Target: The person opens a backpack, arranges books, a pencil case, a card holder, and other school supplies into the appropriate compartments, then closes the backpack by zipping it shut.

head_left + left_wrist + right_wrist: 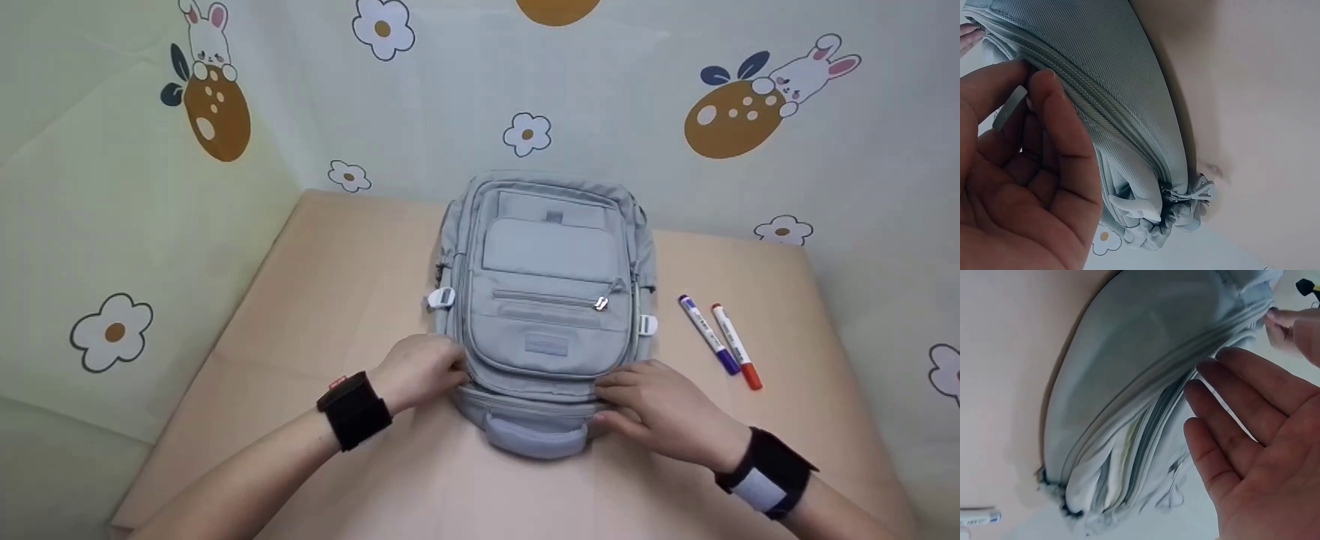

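A grey backpack (551, 251) lies front side up, its top handle (536, 436) toward me. At its near left edge my left hand (421, 371) pinches a grey zipper pull (1010, 108) between thumb and forefinger. My right hand (667, 412) is at the near right edge, fingers fairly straight, with fingertips (1192, 389) right at the seam of a zipped compartment. That compartment gapes on the right side, where pale lining (1120, 461) shows in the right wrist view.
To the right of the backpack lie a blue-capped marker (708, 334) and a red-capped marker (736, 346). White strap buckles (441, 298) stick out at the bag's sides. A patterned cloth wall (450, 97) rises behind the beige table (322, 285).
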